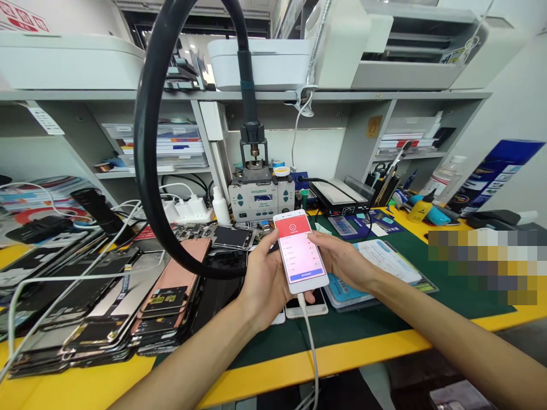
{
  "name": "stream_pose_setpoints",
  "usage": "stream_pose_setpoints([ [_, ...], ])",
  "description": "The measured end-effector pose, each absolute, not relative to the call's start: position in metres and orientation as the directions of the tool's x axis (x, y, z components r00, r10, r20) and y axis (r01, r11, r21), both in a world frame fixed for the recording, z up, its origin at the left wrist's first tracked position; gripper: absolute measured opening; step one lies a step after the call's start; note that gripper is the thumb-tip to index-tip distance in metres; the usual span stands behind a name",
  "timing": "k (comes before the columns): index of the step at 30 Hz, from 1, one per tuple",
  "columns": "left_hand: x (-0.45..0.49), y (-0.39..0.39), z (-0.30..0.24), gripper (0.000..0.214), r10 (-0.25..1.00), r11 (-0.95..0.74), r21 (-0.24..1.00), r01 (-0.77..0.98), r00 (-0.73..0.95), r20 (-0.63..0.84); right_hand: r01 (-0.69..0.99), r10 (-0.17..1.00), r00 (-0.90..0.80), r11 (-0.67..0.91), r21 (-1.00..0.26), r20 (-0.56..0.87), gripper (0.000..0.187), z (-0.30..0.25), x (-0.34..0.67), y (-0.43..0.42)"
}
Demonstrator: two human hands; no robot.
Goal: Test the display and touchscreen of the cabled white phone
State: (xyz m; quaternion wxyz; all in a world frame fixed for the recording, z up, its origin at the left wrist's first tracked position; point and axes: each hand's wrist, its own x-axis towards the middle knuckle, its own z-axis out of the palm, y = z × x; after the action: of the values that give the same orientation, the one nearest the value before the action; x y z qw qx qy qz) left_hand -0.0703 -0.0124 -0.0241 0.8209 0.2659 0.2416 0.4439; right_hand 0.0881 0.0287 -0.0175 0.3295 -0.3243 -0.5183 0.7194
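Note:
A white smartphone (301, 256) is tilted up above the green mat, its screen lit. The screen has a red band with a sad face on top, a list below it and a blue bar at the bottom. My left hand (265, 285) wraps round its left side and back. At the right edge, my right hand (346, 259) grips it with the thumb beside the screen; its other fingers are mostly hidden. A white charging cable (311, 336) runs from the phone's bottom port over the table edge. Beneath lies another white phone (316, 310), partly covered by my hands.
Stacks of phone screens and frames (166, 290) fill the left of the bench. A thick black hose (143, 114) arches in front of a rework station (262, 196). On the right lie a bagged paper pad (380, 262), a yellow bottle (421, 208) and tools.

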Motion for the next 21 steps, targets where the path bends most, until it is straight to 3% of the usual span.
stream_pose_setpoints([
  [9,-0.0701,-0.0134,-0.0231,0.065,0.859,0.456,0.667,-0.590,0.488,-0.156,-0.149,0.788,-0.604,-0.254,-0.956,-0.115,0.041,-0.0182,0.0906,0.0291],
  [21,-0.0688,-0.0142,-0.0216,0.063,0.863,0.454,0.661,-0.598,0.479,-0.160,-0.154,0.789,-0.607,-0.229,-0.961,-0.091,0.035,-0.0153,0.0906,0.0282],
])
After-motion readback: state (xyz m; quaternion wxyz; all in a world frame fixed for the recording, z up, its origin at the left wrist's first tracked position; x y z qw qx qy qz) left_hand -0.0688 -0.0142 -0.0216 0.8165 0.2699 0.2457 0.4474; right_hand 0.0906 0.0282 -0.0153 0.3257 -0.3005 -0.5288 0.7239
